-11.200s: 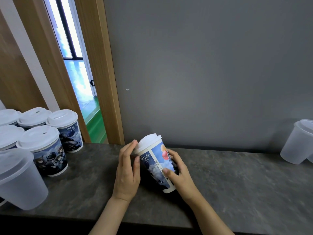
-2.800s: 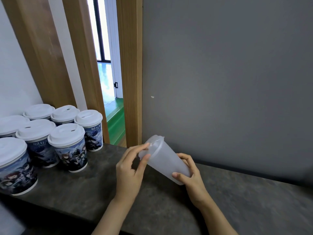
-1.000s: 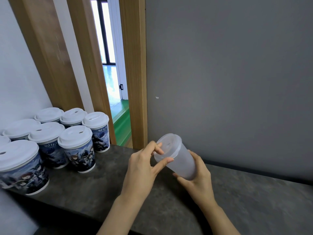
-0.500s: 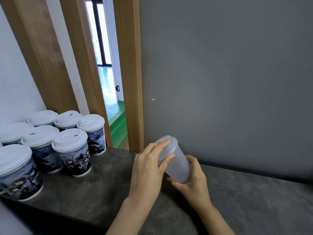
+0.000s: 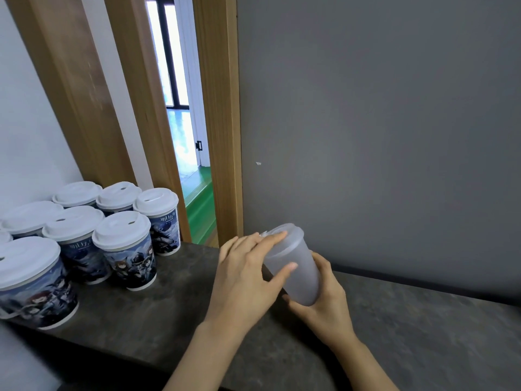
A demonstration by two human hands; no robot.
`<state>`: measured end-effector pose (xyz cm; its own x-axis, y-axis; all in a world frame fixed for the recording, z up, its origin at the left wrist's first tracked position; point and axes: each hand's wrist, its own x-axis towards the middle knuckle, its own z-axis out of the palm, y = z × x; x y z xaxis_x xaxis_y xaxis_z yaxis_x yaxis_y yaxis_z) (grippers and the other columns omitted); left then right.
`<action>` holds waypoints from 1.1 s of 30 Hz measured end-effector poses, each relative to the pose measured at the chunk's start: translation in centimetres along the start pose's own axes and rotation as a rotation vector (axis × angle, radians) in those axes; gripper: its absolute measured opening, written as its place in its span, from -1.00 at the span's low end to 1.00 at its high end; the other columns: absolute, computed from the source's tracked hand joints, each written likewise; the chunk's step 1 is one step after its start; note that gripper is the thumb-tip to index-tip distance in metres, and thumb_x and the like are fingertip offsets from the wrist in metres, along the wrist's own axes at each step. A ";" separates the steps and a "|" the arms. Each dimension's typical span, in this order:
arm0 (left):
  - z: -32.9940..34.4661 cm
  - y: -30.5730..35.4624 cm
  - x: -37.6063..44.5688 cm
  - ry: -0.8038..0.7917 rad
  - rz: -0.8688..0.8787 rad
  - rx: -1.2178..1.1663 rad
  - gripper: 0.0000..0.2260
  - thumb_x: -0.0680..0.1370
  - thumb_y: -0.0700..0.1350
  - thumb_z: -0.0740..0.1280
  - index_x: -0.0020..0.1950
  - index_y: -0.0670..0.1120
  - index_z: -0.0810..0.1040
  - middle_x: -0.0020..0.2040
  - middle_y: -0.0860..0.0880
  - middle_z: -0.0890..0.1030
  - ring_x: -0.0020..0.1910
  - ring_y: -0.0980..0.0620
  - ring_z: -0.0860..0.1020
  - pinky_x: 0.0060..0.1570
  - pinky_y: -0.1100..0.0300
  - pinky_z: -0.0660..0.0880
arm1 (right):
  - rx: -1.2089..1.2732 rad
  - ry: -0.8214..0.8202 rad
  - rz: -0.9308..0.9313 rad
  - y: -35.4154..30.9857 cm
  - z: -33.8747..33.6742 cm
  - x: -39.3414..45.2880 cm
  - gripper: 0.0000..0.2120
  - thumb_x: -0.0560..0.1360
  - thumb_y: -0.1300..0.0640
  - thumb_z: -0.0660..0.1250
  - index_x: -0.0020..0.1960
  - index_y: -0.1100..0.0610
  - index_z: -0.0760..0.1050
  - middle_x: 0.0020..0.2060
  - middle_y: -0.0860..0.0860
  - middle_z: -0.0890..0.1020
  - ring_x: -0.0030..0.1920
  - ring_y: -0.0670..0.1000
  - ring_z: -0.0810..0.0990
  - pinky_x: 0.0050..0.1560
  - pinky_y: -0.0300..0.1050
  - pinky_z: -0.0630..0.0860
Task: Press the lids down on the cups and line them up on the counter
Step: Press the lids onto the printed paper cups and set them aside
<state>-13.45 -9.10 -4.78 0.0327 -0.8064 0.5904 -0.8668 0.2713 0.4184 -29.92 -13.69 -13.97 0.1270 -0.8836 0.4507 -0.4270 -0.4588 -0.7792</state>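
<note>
Holding the frosted cup [image 5: 293,266] tilted above the desk [image 5: 158,311], my right hand [image 5: 324,297] had its grip wrapped round the lower body, fingers curled behind and thumb near the base. Cup's long axis ran from lower right, at the base in the right palm, to upper left, lid end pointing toward the left hand. Clear lid [image 5: 282,235] sat on the rim; whether it was fully snapped down I couldn't tell, plastic too translucent. My left hand [image 5: 245,275] lay flat against the lid end, fingers straight and reaching over the lid top, thumb along the cup's side. That grip wasn't closed round anything, just pressing contact as far as I could see.

Key relation: the lid faced the left palm directly, so I judged a press would go along the cup's axis, left hand pushing down-right into the right hand's hold. Left hand was the nearer one to the lid; right only braced.

Printed cups [image 5: 124,249] with white lids stood upright in rows at the far left of the desk, well apart from the held cup. Judged step: sealing this lid, then it'd need setting upright by that group. Risk I'd flag: thin wall could buckle if squeezed too hard.
</note>
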 end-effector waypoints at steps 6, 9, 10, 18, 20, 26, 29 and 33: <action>0.4 1.3 0.2 0.102 0.041 0.019 -0.60 0.38 -0.13 0.54 0.22 -0.04 0.64 0.04 -0.01 0.67 0.06 -0.05 0.59 0.03 0.23 0.43 | 0.067 -0.004 -0.015 -0.3 0.0 0.0 -0.14 0.20 -0.13 0.59 0.33 -0.43 0.18 0.23 -0.33 0.46 0.20 -0.13 0.54 0.09 -0.01 0.61; 1.0 1.0 0.2 0.115 0.112 -0.036 -0.62 0.39 -0.27 0.52 0.19 -0.10 0.61 0.11 -0.03 0.66 0.16 -0.06 0.60 0.13 0.14 0.50 | 0.230 -0.052 0.020 -0.2 -0.1 0.1 -0.14 0.19 -0.11 0.64 0.36 -0.33 0.25 0.18 -0.33 0.49 0.18 -0.16 0.55 -0.01 -0.16 0.64; 1.1 0.8 0.0 0.106 0.133 -0.047 -0.61 0.38 -0.30 0.52 0.18 -0.10 0.59 0.14 -0.05 0.65 0.20 -0.06 0.58 0.14 0.11 0.50 | 0.266 -0.079 0.037 -0.2 -0.2 0.2 -0.13 0.18 -0.12 0.65 0.37 -0.32 0.26 0.15 -0.33 0.49 0.16 -0.16 0.55 -0.05 -0.14 0.66; 0.6 -1.9 0.2 -0.144 0.123 -0.044 -0.43 0.56 -0.04 0.36 0.41 0.35 0.14 0.21 0.30 0.31 0.18 0.26 0.37 0.13 0.35 0.44 | 0.132 -0.055 0.017 -0.1 0.2 0.2 -0.11 0.22 -0.14 0.60 0.39 -0.38 0.18 0.23 -0.39 0.43 0.22 -0.24 0.51 0.04 -0.31 0.58; 0.4 -1.7 0.4 -0.119 0.107 -0.006 -0.55 0.50 0.21 0.33 0.34 0.32 0.25 0.12 0.26 0.38 0.10 0.21 0.41 0.03 0.36 0.42 | 0.048 -0.061 -0.015 0.0 0.2 0.1 -0.10 0.24 -0.18 0.56 0.40 -0.41 0.10 0.26 -0.42 0.38 0.23 -0.25 0.49 0.05 -0.30 0.58; 0.7 -1.1 0.3 -0.089 0.136 -0.081 -0.78 0.55 0.04 0.30 0.18 0.07 0.46 0.10 0.14 0.52 0.12 0.20 0.49 -0.05 0.55 0.33 | 0.035 -0.082 -0.012 -0.1 0.5 0.1 -0.09 0.23 -0.16 0.58 0.39 -0.40 0.09 0.23 -0.43 0.36 0.24 -0.26 0.45 0.09 -0.22 0.56; 0.8 -1.9 0.4 -0.117 0.108 -0.114 -0.73 0.56 -0.12 0.34 0.26 0.01 0.48 0.25 0.08 0.53 0.27 0.23 0.41 0.10 0.50 0.34 | 0.155 -0.146 0.045 -0.1 0.4 0.3 -0.11 0.20 -0.15 0.62 0.35 -0.41 0.16 0.16 -0.41 0.43 0.18 -0.22 0.52 0.02 -0.15 0.62; 0.3 -3.3 0.6 -0.209 0.091 -0.141 -0.60 0.60 -0.20 0.29 0.33 0.21 0.36 0.37 0.14 0.43 0.30 0.29 0.35 0.12 0.54 0.28 | 0.250 -0.230 0.119 0.0 0.3 0.4 -0.13 0.20 -0.08 0.65 0.32 -0.42 0.22 0.05 -0.39 0.46 0.09 -0.19 0.55 -0.18 -0.04 0.69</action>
<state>-10.73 -10.69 -6.02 -0.1582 -0.8626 0.4805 -0.7832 0.4060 0.4710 -29.63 -14.05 -13.96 0.2997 -0.9171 0.2629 -0.2220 -0.3351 -0.9157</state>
